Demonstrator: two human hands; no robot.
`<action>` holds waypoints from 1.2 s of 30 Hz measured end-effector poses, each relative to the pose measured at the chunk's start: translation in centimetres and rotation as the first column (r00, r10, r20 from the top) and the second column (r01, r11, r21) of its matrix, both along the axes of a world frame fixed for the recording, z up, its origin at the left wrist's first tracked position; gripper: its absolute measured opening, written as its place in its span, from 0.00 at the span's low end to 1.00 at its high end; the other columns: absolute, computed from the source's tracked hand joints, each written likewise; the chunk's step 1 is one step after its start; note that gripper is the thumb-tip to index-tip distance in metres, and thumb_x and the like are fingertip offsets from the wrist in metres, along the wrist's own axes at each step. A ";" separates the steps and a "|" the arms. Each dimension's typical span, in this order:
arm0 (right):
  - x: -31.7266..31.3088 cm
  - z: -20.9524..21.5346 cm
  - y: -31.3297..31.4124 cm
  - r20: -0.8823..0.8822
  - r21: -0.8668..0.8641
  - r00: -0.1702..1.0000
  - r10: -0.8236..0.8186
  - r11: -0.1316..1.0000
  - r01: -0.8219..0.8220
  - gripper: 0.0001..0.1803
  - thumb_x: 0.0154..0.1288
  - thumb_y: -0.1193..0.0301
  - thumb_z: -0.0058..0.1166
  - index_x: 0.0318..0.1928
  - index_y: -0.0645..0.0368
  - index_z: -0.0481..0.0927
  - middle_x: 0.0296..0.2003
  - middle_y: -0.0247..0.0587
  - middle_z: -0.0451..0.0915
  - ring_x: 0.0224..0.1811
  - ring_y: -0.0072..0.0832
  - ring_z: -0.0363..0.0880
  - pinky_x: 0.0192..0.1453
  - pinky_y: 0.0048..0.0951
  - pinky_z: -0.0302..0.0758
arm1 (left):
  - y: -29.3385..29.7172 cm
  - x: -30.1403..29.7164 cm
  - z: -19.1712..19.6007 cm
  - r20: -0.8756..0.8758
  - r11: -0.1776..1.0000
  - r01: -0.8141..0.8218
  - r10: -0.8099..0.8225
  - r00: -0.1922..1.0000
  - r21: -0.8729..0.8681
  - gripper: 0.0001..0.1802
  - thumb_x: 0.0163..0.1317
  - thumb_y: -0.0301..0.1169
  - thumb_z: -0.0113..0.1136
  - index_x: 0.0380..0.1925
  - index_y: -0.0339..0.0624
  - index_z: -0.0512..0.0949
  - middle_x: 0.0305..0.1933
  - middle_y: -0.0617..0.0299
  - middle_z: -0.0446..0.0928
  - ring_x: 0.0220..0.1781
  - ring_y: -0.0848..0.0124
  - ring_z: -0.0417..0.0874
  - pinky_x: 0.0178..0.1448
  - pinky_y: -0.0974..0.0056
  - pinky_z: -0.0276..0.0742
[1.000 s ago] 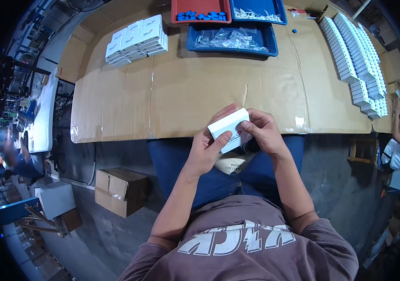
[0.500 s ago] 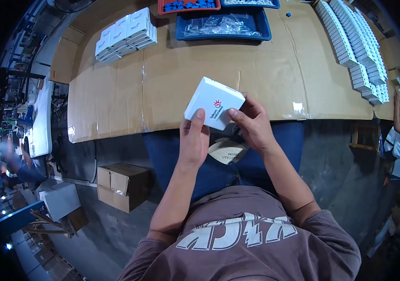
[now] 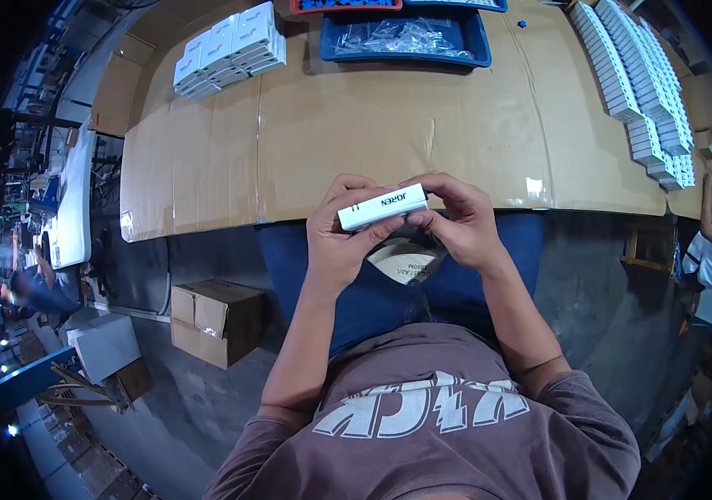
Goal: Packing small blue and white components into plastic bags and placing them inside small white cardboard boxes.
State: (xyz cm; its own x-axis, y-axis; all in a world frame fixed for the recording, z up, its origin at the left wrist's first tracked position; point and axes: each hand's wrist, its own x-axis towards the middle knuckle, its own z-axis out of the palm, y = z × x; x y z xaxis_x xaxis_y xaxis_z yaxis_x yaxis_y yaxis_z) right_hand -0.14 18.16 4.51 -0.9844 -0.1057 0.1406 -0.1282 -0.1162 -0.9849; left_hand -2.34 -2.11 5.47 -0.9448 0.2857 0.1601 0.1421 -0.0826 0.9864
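Note:
Between my two hands is a small white plastic case (image 3: 383,207), turned so that a narrow side with dark print faces up. My left hand (image 3: 342,223) grips its left end, thumb along the near edge and fingers behind. At the right end my right hand (image 3: 458,218) holds it in the same way, thumb against the near edge. The case is just above the near edge of the cardboard-covered table (image 3: 389,125), over my lap. Its broad printed face is out of sight.
Stacked white cases (image 3: 235,50) stand at the back left, and long rows of them (image 3: 643,92) at the right. A blue tray (image 3: 406,60) of clear plastic pieces lies at the back, behind it a red tray (image 3: 346,7). A cardboard box (image 3: 214,321) sits on the floor. People work at both sides.
The case has been tipped from its broad printed face to a narrow side and brought slightly nearer to me. Both hands have shifted their grip to its ends.

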 end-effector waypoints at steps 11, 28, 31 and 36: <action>-0.1 1.5 -2.4 0.037 -0.250 0.999 -0.007 0.968 0.016 0.25 0.66 0.75 0.71 0.61 0.67 0.79 0.51 0.42 0.85 0.55 0.24 0.82 0.61 0.30 0.79 | 0.0 0.7 -1.7 0.510 0.746 -0.220 -0.182 0.841 0.629 0.33 0.62 0.30 0.77 0.66 0.44 0.74 0.57 0.62 0.79 0.58 0.66 0.83 0.66 0.59 0.81; 1.1 2.5 -1.5 -0.324 0.153 0.946 -0.027 0.985 0.081 0.20 0.60 0.78 0.72 0.52 0.67 0.83 0.48 0.49 0.88 0.47 0.33 0.89 0.50 0.28 0.83 | -0.8 -0.3 -0.9 0.064 0.918 0.136 -0.172 0.983 0.374 0.22 0.54 0.28 0.80 0.49 0.39 0.84 0.56 0.60 0.78 0.57 0.71 0.81 0.62 0.67 0.77; 1.0 2.7 -1.2 -0.359 0.177 0.933 -0.021 0.980 0.090 0.20 0.60 0.78 0.71 0.53 0.67 0.83 0.47 0.49 0.88 0.47 0.33 0.89 0.50 0.29 0.83 | -0.7 -0.3 -0.8 0.071 0.914 0.144 -0.183 0.980 0.378 0.23 0.54 0.28 0.80 0.50 0.39 0.84 0.57 0.60 0.78 0.58 0.71 0.81 0.63 0.67 0.76; 1.3 2.4 -1.0 -0.080 -0.085 0.992 -0.102 0.992 0.095 0.19 0.65 0.80 0.68 0.56 0.69 0.81 0.51 0.46 0.87 0.51 0.25 0.85 0.54 0.26 0.81 | 0.0 -0.5 0.0 0.111 0.890 0.145 -0.211 0.971 0.432 0.35 0.60 0.31 0.78 0.66 0.34 0.74 0.62 0.57 0.79 0.62 0.69 0.80 0.68 0.64 0.74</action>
